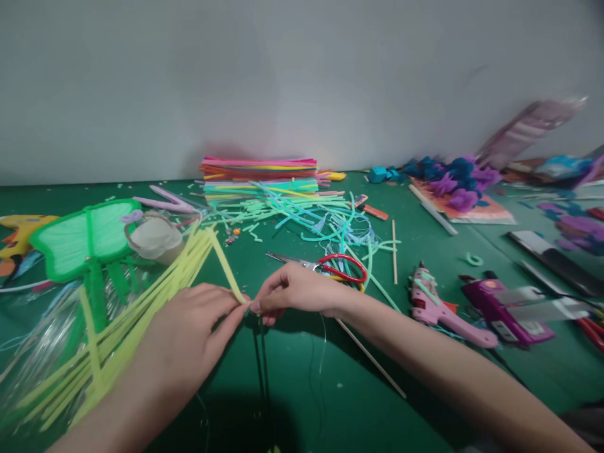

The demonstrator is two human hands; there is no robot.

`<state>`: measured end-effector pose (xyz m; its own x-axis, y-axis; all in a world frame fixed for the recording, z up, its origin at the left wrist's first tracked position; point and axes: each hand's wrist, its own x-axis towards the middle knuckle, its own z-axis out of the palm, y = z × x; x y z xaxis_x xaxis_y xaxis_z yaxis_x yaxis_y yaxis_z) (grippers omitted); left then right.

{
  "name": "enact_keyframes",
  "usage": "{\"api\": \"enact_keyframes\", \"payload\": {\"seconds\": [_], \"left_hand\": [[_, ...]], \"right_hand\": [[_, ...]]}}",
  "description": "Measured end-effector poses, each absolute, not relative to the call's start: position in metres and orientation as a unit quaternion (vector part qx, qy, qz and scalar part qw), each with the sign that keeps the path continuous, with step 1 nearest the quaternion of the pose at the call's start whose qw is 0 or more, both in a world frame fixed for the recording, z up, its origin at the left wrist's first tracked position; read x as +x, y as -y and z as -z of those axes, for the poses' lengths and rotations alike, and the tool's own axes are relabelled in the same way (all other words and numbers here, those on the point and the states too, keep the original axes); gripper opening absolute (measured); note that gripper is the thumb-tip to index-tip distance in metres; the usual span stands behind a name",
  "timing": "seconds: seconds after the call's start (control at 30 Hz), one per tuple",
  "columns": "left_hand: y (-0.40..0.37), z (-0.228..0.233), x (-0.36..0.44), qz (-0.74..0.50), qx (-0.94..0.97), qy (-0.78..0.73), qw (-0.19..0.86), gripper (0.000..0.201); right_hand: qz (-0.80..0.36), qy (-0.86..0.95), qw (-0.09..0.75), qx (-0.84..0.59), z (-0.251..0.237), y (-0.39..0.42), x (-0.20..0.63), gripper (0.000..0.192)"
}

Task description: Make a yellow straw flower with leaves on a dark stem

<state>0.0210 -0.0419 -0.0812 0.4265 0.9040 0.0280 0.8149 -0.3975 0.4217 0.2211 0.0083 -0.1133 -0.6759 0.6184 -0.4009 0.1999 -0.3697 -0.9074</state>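
My left hand (198,330) pinches a yellow pipe cleaner (225,264) between thumb and fingertips; its long part slants up and back to the left. Close against those fingertips, my right hand (287,292) is closed in a pinch too, and what lies inside it is too small to make out. Dark thin lines hang below the pinch, and a fine clear strand (323,340) curves down beside them. Under and beside the left forearm lies a bundle of yellow pipe cleaners (155,308). Red-handled scissors (346,267) rest just behind the right wrist.
Stacked coloured pipe cleaners (259,170) stand by the wall, with loose mint ones (302,214) before them. At left is a green butterfly-like piece (89,236). Right of my arm lie a pink glue gun (443,308), a purple glue gun (504,311) and a thin stick (372,358).
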Motion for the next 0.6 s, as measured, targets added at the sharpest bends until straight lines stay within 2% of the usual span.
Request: {"api": "enact_keyframes", "payload": {"seconds": [0.2, 0.33, 0.43, 0.6], "left_hand": [[0.06, 0.099, 0.027, -0.152, 0.818, -0.528, 0.171, 0.035], [0.054, 0.097, 0.02, -0.137, 0.816, -0.512, 0.231, 0.034], [0.033, 0.086, 0.008, -0.132, 0.755, -0.55, 0.331, 0.029], [-0.002, 0.08, -0.001, -0.137, 0.579, -0.542, 0.593, 0.03]], "right_hand": [[-0.724, 0.547, 0.148, -0.393, 0.116, -0.006, 0.221, 0.026], [-0.728, 0.543, 0.147, -0.392, 0.12, -0.005, 0.221, 0.03], [-0.754, 0.53, 0.149, -0.359, 0.119, -0.004, 0.222, 0.035], [-0.766, 0.511, 0.165, -0.354, 0.112, -0.004, 0.22, 0.04]]}}
